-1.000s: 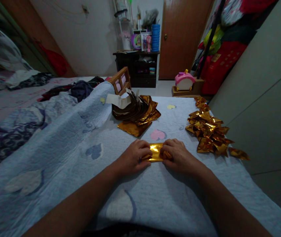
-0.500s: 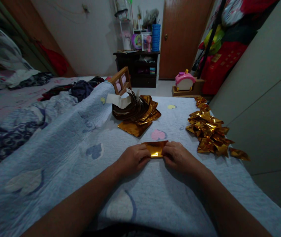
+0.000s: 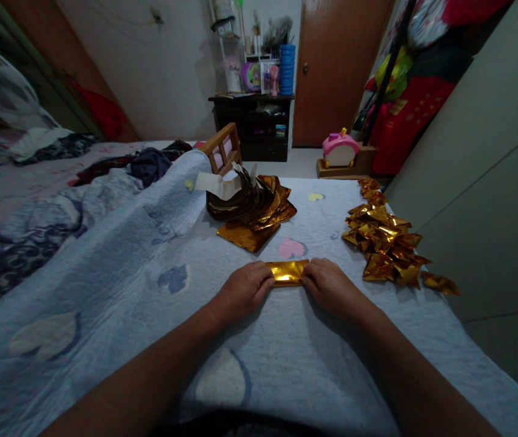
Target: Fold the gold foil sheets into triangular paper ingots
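Note:
A narrow folded strip of gold foil paper [image 3: 288,274] lies on the blue quilt between my hands. My left hand [image 3: 250,285] grips its left end, the fingers closed over the edge. At the other end, my right hand [image 3: 326,284] pinches the foil between thumb and fingers. Beyond them sits a fanned stack of gold foil paper [image 3: 259,203], with one sheet [image 3: 248,237] lying flat in front of it. To the right is a pile of folded gold foil pieces [image 3: 381,240], and a single folded piece [image 3: 441,283] lies at its near end.
The heart-patterned quilt [image 3: 222,328] covers the surface and rises on the left by a wooden rail [image 3: 223,149]. A pale cabinet [image 3: 491,200] borders the right side. Farther back are a pink toy [image 3: 341,149], a dark shelf unit [image 3: 252,130] and a brown door [image 3: 338,73].
The foil strip looks flatter and narrower, its near edge slightly farther from me. Both hands have moved a little forward, still gripping its ends.

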Motion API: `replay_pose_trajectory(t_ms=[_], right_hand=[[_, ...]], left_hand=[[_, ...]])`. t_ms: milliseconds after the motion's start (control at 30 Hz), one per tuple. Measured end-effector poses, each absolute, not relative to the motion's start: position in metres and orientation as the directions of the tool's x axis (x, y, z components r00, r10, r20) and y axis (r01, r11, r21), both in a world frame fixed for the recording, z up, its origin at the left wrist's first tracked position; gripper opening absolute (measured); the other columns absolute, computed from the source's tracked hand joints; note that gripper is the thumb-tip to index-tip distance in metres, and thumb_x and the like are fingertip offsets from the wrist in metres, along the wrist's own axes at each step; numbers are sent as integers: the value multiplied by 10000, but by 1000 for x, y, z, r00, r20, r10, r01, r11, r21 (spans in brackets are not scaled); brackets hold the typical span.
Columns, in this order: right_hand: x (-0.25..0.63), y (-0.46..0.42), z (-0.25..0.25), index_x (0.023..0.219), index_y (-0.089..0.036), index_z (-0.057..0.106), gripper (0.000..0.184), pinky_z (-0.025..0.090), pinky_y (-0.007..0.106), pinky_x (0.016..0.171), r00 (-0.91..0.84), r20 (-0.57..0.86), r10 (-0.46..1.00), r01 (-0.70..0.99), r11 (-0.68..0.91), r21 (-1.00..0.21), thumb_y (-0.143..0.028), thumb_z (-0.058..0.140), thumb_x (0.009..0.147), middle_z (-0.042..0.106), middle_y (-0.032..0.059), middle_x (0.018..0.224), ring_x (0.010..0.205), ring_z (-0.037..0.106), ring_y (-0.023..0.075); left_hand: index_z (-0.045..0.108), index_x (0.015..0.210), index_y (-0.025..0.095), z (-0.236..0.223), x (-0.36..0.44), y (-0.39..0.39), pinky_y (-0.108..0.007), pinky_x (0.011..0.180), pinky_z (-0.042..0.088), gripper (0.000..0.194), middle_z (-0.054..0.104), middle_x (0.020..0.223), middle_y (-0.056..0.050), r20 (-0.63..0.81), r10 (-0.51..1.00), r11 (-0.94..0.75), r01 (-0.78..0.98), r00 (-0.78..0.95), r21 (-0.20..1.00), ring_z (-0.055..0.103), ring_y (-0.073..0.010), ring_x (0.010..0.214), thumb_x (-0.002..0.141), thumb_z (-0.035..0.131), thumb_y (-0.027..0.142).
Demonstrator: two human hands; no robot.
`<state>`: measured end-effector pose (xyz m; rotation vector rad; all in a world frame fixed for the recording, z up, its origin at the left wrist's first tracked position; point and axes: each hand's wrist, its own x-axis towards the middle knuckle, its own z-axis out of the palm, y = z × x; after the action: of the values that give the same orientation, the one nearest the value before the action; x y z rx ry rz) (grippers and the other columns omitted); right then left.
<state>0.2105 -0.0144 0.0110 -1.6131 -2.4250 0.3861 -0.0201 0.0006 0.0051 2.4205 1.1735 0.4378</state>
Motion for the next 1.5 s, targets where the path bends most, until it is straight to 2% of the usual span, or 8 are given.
replay_pose_trajectory(t_ms=[167, 367, 633, 833, 1033, 1500], right_hand=[[210, -15, 12, 788, -188, 648, 237, 387, 343, 713, -344, 9, 939, 891, 330, -313, -219, 495, 966, 668, 86, 830, 788, 580, 215], [211, -15, 13, 791, -192, 664, 186, 395, 346, 693, -299, 10, 954, 911, 288, -295, -232, 544, 928, 679, 94, 820, 772, 599, 224], [210, -14, 15, 823, -184, 702, 226, 383, 349, 671, -277, -15, 961, 933, 265, -245, -277, 533, 942, 706, 105, 820, 767, 624, 239], [208, -14, 17, 809, -176, 713, 245, 362, 347, 669, -238, -32, 971, 947, 224, -231, -282, 539, 946, 716, 121, 832, 776, 632, 243], [207, -12, 16, 835, -161, 727, 225, 334, 337, 679, -206, -77, 975, 953, 182, -243, -288, 572, 938, 720, 125, 860, 806, 631, 233], [206, -12, 20, 868, -170, 730, 236, 322, 337, 675, -191, -102, 976, 968, 170, -185, -308, 557, 947, 728, 127, 893, 807, 633, 241]], left_hand=[[618, 832, 187, 6, -18, 0, -303, 721, 466, 189, 629, 813, -30, 62, 854, -481, 740, 516, 471, 599, -186, 776, 964, 532, 291], [606, 768, 180, 10, -16, -2, -317, 710, 451, 166, 605, 818, -38, 43, 891, -423, 794, 451, 436, 586, -202, 786, 910, 593, 266], [638, 822, 170, 8, -15, -3, -358, 785, 466, 232, 612, 861, -70, 28, 881, -450, 819, 472, 357, 594, -228, 851, 978, 507, 281], [633, 851, 176, 5, -14, -4, -348, 775, 460, 209, 623, 883, -69, 35, 878, -465, 835, 477, 295, 590, -224, 853, 981, 522, 296], [632, 887, 179, 7, -12, -6, -339, 791, 452, 163, 654, 918, -65, 2, 905, -409, 870, 425, 276, 606, -228, 888, 972, 552, 293], [674, 889, 172, 7, -11, -7, -359, 774, 460, 258, 685, 911, -82, 5, 904, -420, 889, 427, 181, 639, -244, 871, 1002, 492, 316]])
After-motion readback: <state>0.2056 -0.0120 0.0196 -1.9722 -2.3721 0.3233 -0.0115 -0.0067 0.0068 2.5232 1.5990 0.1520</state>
